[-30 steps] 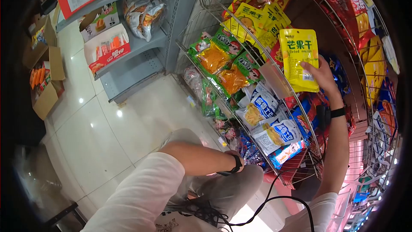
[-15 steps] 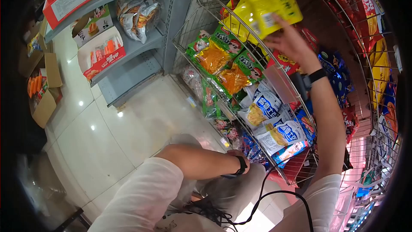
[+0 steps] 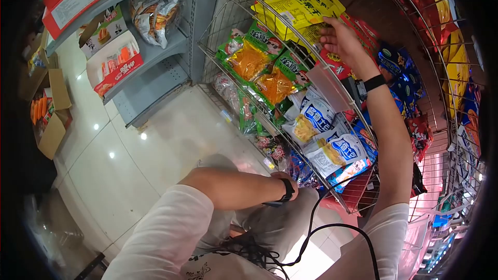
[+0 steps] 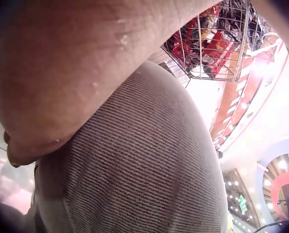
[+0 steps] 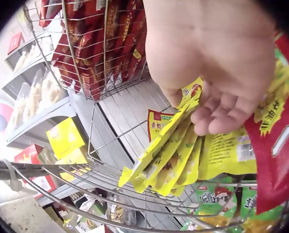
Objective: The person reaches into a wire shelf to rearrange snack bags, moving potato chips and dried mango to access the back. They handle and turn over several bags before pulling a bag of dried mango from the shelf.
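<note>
Several fanned yellow pouches [image 3: 298,11] could slide if bumped by the right hand [image 3: 343,42], fingers loosely curled, pinch unclear; left hand [image 3: 292,189] at knee [image 3: 300,208], grip can't tell.

Downward head view, left-wrist view close to a knee [image 4: 139,145], right-wrist view close to yellow packets [image 5: 173,160] also in head's

Several glossy yellow, flat plastic pouches of dried mango [image 3: 298,10] lean overlapping inside a silver metal wire basket [image 5: 18,171], beside my right hand [image 3: 342,40].
</note>
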Demonstrator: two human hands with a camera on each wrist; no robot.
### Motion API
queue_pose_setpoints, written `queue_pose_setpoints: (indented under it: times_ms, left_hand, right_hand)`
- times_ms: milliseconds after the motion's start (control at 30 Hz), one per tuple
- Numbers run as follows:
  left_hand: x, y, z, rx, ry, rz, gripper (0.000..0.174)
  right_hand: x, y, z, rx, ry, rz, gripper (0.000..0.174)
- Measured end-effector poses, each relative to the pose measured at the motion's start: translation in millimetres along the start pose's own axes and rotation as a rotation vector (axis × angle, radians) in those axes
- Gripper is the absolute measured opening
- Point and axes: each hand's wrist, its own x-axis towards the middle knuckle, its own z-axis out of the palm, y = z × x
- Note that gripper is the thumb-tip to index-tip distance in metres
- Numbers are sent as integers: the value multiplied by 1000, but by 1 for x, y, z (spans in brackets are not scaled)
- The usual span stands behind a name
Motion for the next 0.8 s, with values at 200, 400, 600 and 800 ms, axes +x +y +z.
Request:
queue_pose_setpoints:
  times_ms: [200, 400, 600, 800]
  left_hand:
    - [-26, -7, 1, 51, 82, 74, 30]
    - [-44, -14, -4, 78, 101, 145, 33]
    - [-43, -19, -3, -37, 114, 176, 33]
    - [-19, -8, -7, 108, -90, 45, 33]
  right_hand:
    - [-4, -7, 0, 306, -102, -182, 37]
    - [2, -4, 0, 147, 9, -249, 47]
    - [-20, -54, -30, -380, -12, -593, 28]
    - [-92, -85, -2, -813, -99, -760, 22]
